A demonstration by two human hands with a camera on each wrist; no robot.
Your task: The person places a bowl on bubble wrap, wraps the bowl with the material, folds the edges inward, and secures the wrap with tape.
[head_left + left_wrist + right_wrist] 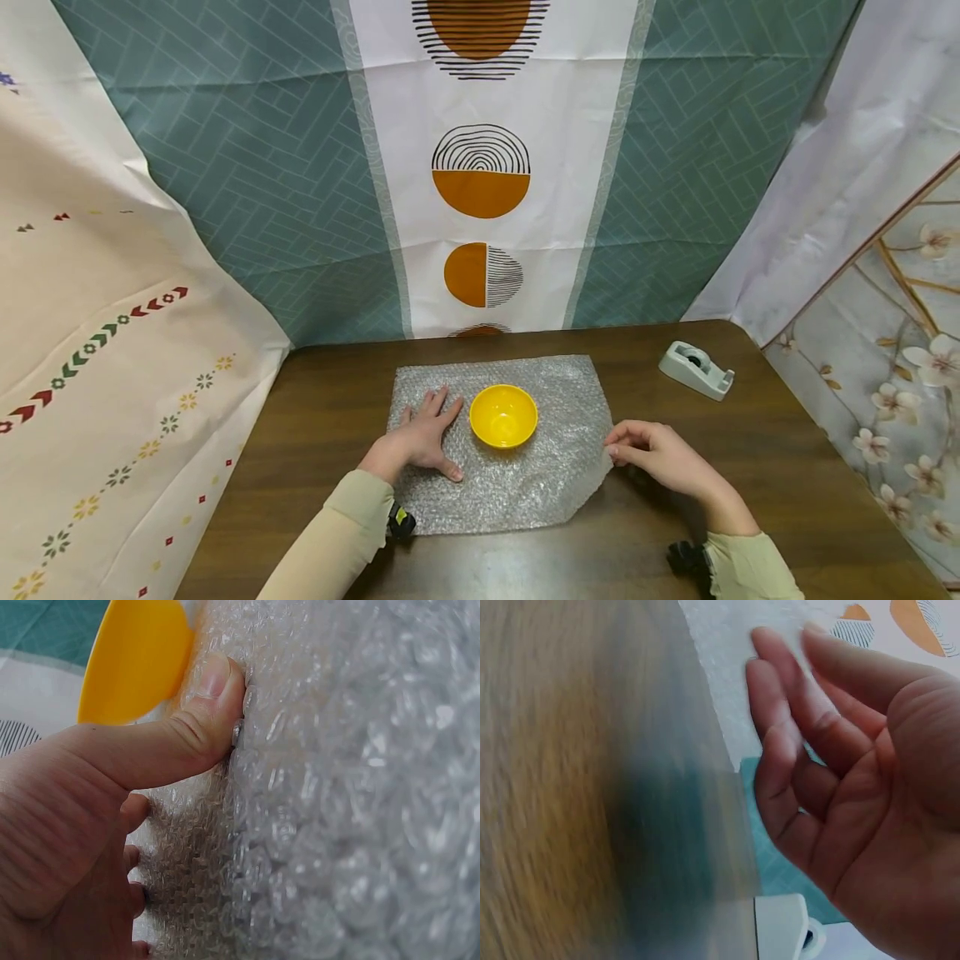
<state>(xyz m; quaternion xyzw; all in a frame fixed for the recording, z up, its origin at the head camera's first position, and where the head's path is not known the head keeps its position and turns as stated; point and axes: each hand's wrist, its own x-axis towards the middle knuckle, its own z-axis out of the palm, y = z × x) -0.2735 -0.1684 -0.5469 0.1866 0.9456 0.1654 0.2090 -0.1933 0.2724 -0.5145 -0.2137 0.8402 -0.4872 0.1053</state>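
Observation:
A yellow bowl (504, 417) stands upright on a flat sheet of bubble wrap (517, 496) near the middle of the table. Left of the bowl, my left hand (426, 437) rests on the sheet with its fingers spread. In the left wrist view the thumb (214, 705) touches the bubbles, close to the bowl (139, 660). My right hand (656, 454) pinches the sheet's right front corner between thumb and fingers, and that corner is lifted off the table. In the right wrist view the bubble wrap (720, 675) reaches up to the fingertips.
A white tape dispenser (697, 370) stands at the back right of the brown wooden table (322, 467). Behind the table hangs a patterned green and white cloth (300, 167). More printed cloth hangs along the left and right sides.

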